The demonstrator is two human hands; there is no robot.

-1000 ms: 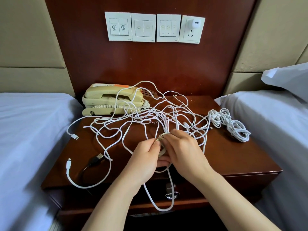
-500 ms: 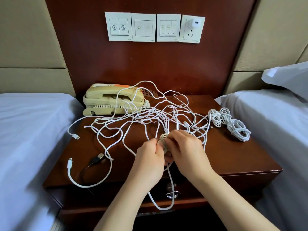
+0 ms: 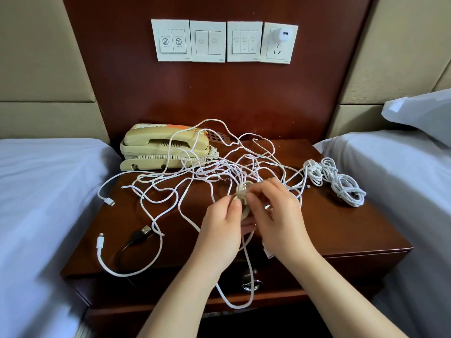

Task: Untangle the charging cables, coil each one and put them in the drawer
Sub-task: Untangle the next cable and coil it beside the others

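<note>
A tangle of white charging cables (image 3: 195, 176) sprawls over the dark wooden nightstand (image 3: 341, 225). Just above its front middle, my left hand (image 3: 220, 228) and my right hand (image 3: 278, 215) face each other and both pinch a small coil of white cable (image 3: 242, 198). A loop of that cable (image 3: 244, 276) hangs down past the closed drawer, whose metal handle (image 3: 252, 285) shows below. Two coiled white cables (image 3: 336, 181) lie at the right edge. A black USB cable (image 3: 139, 236) and a white plug end (image 3: 100, 242) lie at the front left.
A beige telephone (image 3: 163, 147) stands at the back left of the nightstand. Beds with white sheets (image 3: 36, 203) flank it on both sides, with a pillow (image 3: 419, 111) on the right. Wall switches and a socket with a white charger (image 3: 280, 35) are mounted above.
Both hands have lifted slightly with the small coil between them and worked at it. The tangle on the nightstand has hardly shifted.
</note>
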